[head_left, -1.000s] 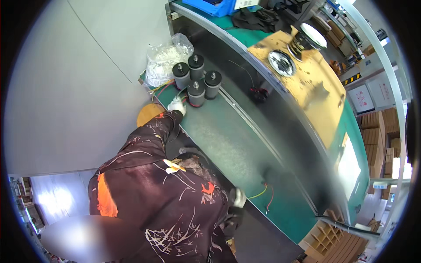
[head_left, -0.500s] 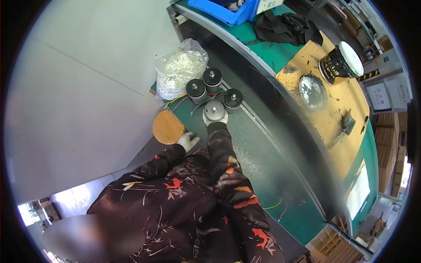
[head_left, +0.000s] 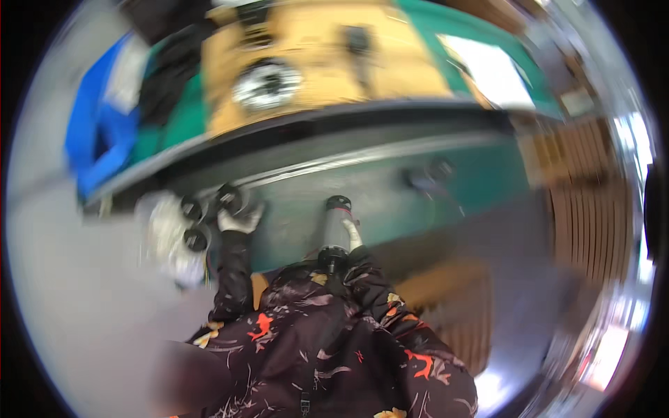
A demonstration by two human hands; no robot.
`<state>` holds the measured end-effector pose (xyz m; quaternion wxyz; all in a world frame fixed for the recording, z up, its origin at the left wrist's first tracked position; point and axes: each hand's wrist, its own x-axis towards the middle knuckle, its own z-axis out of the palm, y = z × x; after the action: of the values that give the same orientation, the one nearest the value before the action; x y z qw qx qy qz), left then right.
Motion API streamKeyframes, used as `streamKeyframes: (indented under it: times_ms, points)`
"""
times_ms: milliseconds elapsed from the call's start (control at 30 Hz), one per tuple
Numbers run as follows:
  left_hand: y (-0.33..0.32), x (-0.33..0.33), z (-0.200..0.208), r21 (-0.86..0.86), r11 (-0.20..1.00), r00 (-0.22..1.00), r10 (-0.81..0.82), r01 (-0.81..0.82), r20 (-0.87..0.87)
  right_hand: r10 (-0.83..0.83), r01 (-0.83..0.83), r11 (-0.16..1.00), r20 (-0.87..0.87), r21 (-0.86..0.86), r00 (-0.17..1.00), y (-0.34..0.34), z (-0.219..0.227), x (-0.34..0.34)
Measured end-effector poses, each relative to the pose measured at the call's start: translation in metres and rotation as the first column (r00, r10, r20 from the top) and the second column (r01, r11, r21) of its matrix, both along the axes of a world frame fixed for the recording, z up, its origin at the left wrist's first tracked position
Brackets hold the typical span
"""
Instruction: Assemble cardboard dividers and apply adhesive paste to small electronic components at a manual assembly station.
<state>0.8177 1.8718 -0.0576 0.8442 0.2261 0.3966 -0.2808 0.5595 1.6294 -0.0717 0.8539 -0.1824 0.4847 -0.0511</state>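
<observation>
I have a grey cylinder [head_left: 337,226] in my right fingers [head_left: 353,234], which are closed along its right side in a white glove; the far part of that grip is hidden behind the body of the cylinder, so I cannot tell how far round it they reach. The cylinder lies close in front of my chest at the near edge of the green surface [head_left: 293,233], one black end pointing away from me and the other, with its narrow tip, pointing toward me. My left fingers [head_left: 239,221], gloved in white too, are out to the left, just beside the nearest of three black-topped cylinders [head_left: 229,197]; blur keeps me from telling how far open they are, or whether they touch it. A clear bag [head_left: 169,240] of pale stuff lies left of that group. On the right part of the surface is a dark thing [head_left: 437,172], too smeared to name. Past a metal strip [head_left: 327,165], on a raised level, a tan board [head_left: 317,52] carries a round, black-smeared lid [head_left: 267,83] and a dark, flat tool [head_left: 357,43]. A blue bin [head_left: 104,136] and a dark cloth [head_left: 171,76] are to its left, and a white sheet [head_left: 488,70] to its right.
</observation>
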Motion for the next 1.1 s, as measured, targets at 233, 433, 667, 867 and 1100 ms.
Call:
streamKeyframes:
  times_ms: [233,433,667,867,1100]
  points:
    - [-0.028,0.034,-0.021,-0.160,0.986,0.881,-0.040,-0.041,-0.471,-0.622,0.654,0.757,0.333,0.023,0.709,-0.013,0.000,-0.196]
    - [0.011,0.016,-0.059,0.125,0.848,0.849,-0.525,0.515,0.064,-0.774,0.857,0.514,0.415,-0.028,0.478,0.091,0.035,-0.322]
    - [-0.009,-0.096,-0.081,0.185,0.109,0.116,-0.993,0.977,-0.029,-0.923,0.994,-0.054,0.384,-0.097,-0.013,0.325,0.036,-0.415]
    - [0.008,-0.231,-0.057,0.466,-0.506,-0.596,-0.801,0.726,0.059,-0.880,0.943,-0.331,0.365,-0.015,-0.303,0.539,0.000,-0.436]
    - [0.027,-0.337,-0.124,0.196,-0.920,-0.938,-0.348,0.341,-0.003,-0.822,0.861,-0.507,0.284,0.032,-0.494,0.703,-0.018,-0.438]
